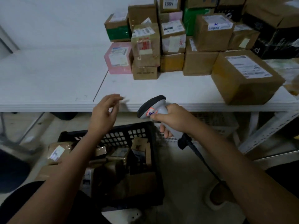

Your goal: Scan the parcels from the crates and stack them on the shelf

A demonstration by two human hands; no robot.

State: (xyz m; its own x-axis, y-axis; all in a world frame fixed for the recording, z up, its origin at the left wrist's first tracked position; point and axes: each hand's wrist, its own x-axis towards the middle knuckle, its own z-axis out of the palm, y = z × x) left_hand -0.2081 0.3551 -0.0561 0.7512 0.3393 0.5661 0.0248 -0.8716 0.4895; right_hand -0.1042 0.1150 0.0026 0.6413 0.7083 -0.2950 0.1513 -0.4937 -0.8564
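A: Which step was in hand?

B: Between parcels, I'd judge. The left hand (105,110) was empty, fingers loosely spread, hovering at the front edge of the shelf (48,81). The right hand (173,120) gripped the scanner (152,107) by its handle, head tilted toward ten o'clock, its cable (202,160) trailing off toward five o'clock.

A: And the parcels?

B: The unscanned ones lay jumbled in the black crate (129,135) on the floor, at six o'clock from the left hand, under the forearm. The stacked boxes (171,39) stood on the shelf at one o'clock, well apart from both hands, with a big brown box (242,78) near the shelf's edge at two o'clock.

A: So the next move?

B: Probably reaching the left hand down into the crate, lifting a parcel label-up, and bringing it under the scanner.
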